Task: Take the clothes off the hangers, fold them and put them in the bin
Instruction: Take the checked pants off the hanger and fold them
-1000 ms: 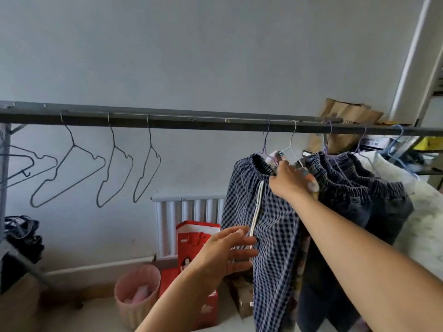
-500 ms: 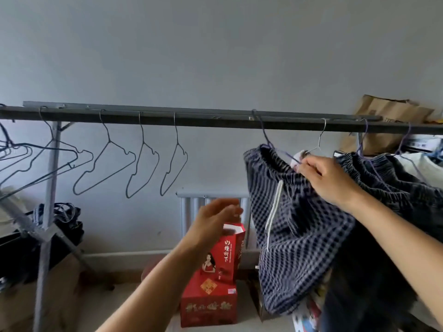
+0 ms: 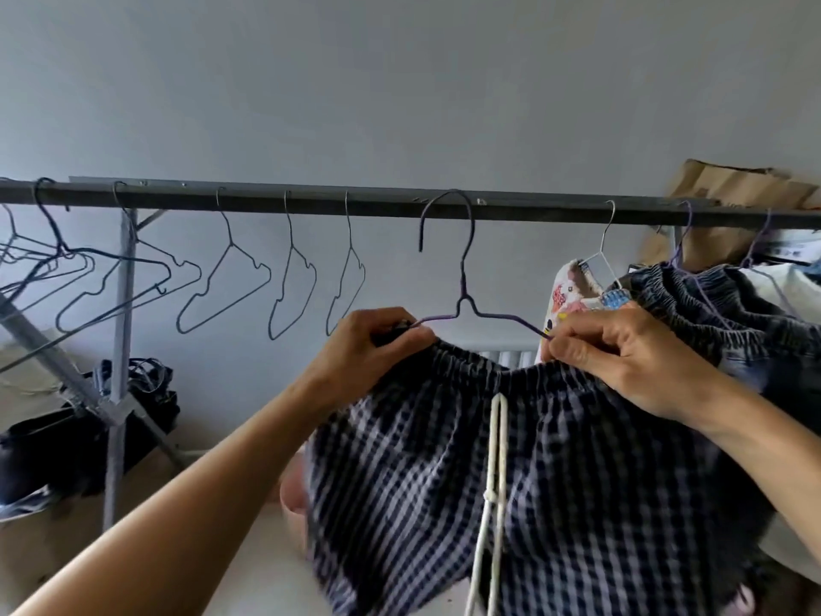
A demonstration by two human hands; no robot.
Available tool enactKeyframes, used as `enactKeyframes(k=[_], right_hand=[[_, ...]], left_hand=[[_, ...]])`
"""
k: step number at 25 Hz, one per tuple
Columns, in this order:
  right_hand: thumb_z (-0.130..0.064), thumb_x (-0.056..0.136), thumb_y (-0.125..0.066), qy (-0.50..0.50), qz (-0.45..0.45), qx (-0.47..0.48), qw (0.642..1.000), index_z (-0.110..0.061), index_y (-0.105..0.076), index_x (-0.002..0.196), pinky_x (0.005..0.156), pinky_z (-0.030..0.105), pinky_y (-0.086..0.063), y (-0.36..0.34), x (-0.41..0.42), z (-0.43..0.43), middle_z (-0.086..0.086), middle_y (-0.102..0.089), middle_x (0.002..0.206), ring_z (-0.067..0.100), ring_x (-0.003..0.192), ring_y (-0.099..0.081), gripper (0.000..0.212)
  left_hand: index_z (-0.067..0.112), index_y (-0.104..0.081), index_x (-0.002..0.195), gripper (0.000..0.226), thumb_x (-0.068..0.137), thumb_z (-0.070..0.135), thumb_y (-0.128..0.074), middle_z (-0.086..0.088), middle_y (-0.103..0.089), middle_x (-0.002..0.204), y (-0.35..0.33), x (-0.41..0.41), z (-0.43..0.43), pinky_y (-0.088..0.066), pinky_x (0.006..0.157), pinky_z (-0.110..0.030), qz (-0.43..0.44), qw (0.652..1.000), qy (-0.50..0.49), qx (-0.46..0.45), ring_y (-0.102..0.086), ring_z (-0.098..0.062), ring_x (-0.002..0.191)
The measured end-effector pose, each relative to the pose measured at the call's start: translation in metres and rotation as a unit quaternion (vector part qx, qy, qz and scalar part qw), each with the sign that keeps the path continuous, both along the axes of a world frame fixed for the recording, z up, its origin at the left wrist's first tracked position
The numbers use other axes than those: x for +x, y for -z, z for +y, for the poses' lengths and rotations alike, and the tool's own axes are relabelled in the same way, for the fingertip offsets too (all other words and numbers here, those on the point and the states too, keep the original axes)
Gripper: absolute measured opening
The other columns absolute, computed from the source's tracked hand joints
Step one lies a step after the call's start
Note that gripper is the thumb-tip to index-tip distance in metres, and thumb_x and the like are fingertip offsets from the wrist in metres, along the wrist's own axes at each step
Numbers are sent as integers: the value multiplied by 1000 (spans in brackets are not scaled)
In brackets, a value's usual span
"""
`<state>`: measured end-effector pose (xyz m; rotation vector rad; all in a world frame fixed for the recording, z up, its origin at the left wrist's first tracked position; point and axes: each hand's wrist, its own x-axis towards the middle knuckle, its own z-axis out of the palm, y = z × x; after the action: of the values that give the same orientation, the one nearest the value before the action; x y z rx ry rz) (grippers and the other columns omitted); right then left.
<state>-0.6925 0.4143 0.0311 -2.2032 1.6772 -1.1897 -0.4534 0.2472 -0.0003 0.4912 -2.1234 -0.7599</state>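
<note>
Gripped the elastic waistband of the checked shorts (image 3: 555, 482) at both ends: pinched the left end with the curled fingers of the left hand (image 3: 377, 344), right where the arm of the purple wire hanger (image 3: 464, 300) ran into the cloth, and bunched the right end in the closed right hand (image 3: 622, 357) at the hanger's other arm. Held shorts and hanger together just in front of the rail (image 3: 311, 202), well left of the denim garments (image 3: 711, 313) hanging there. Saw the hook crossing the rail's line, but could not tell whether hooked on or lifted clear. Let the white drawstring (image 3: 497, 460) dangle down the middle.

Judged the step as stripping this garment off its hanger, with folding and binning not yet begun. Called next for stretching the waistband past one hanger arm, then the other, without bending the thin wire, and parking the bare hanger beside the empty wire hangers (image 3: 288, 295). Glimpsed only an edge of the pink bin (image 3: 291, 491) low behind the shorts.
</note>
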Motion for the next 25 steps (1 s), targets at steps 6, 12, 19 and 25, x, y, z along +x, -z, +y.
enactKeyframes(k=[6,12,19,25], right_hand=[[-64,88,-43,106,34,-127,986,-17,-61,79,65,36,-44,22,-7,-1,-1,-57,66,17,64,-53,52],[-52,90,-51,105,-21,-125,986,-20,-44,64,56,32,-39,53,6,-13,-5,-42,60,9,57,-42,42],[0,77,-76,17,-221,-31,975,-24,-64,102,52,19,-43,59,37,-26,4,-57,77,8,63,-55,37],[-58,68,-68,-25,-577,127,806,-9,-74,106,36,21,-42,28,-12,2,15,-68,74,21,51,-63,62]], left_hand=[[11,-64,63,25,83,26,-65,-1,-53,53,5,44,-4,-35,54,-27,75,984,-101,124,-47,-14,54],[11,-51,63,20,83,17,-48,-2,-46,59,9,52,3,-38,56,-32,112,945,-195,237,-44,-20,61],[18,-43,89,11,95,23,-35,-6,-59,83,18,12,18,-39,69,-40,-114,945,-306,-34,-53,-32,83],[25,-35,83,13,95,22,-35,3,-48,69,29,17,5,-29,59,-36,-144,937,-316,-52,-46,-26,70]])
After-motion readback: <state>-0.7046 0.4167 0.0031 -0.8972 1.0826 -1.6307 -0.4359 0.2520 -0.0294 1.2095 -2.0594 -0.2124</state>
